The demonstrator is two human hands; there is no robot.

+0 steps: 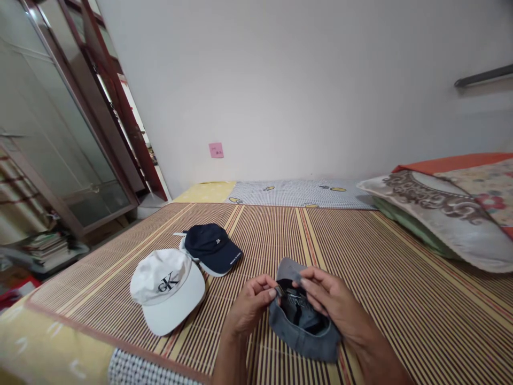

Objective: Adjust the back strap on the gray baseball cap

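Note:
A grey baseball cap [300,345] lies upturned on the striped bamboo mat, its dark inside facing me. My left hand [256,302] pinches the cap's edge near a small buckle on the left side. On the opposite side my right hand [332,297] has its thumb and fingers closed on the cap close to the brim. To the left sits a white cap [160,280] with black "CK" lettering, brim toward me. Just behind it is a navy cap [210,246] with a small white logo, partly covering something light-coloured underneath.
The bamboo mat [340,235] covers a bed with yellow and checked bedding at its edges. Pillows [433,219] are piled at the right. A pink note [216,150] sticks to the white wall; a glass-panelled door [60,123] stands at the left.

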